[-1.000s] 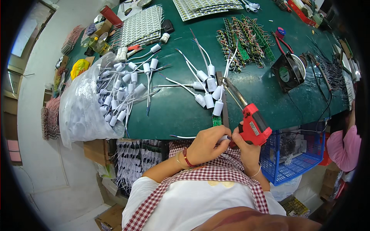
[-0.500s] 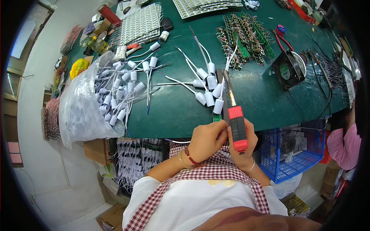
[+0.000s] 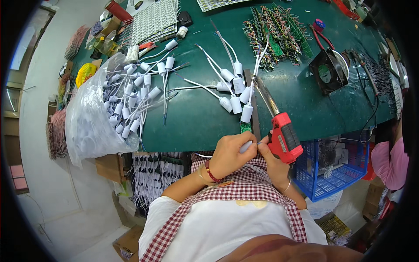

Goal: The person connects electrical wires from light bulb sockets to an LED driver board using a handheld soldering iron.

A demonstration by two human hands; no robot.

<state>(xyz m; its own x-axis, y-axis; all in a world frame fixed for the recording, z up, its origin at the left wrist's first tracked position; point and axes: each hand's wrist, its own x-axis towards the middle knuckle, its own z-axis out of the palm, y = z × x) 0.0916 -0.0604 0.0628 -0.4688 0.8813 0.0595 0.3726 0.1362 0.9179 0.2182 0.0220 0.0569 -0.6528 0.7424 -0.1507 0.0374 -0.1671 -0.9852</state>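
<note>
My left hand (image 3: 233,153) pinches a white plastic cylinder (image 3: 245,146) at the table's near edge, and a white cable (image 3: 203,155) shows left of that hand. My right hand (image 3: 276,168) is wrapped round the handle of a red and black soldering gun (image 3: 286,139), whose metal barrel points up and away to the left. The right thumb and fingertips meet near the cylinder's end, by a thin wire. Just beyond the hands lie a narrow green circuit board (image 3: 245,127) and a dark bar (image 3: 255,118). Several white cylinders with cables (image 3: 235,105) lie left of the bar.
A clear plastic bag (image 3: 85,126) spilling white cylinders stands on the left. Wired circuit boards (image 3: 277,37) are heaped at the far side. To the right are a black fan (image 3: 327,73) and a soldering iron (image 3: 369,78); a blue crate (image 3: 334,172) sits below the table edge.
The soldering gun has swung to the right, its body tilting outward from upright. The cylinder in my left hand now shows, and my hands meet around its end.
</note>
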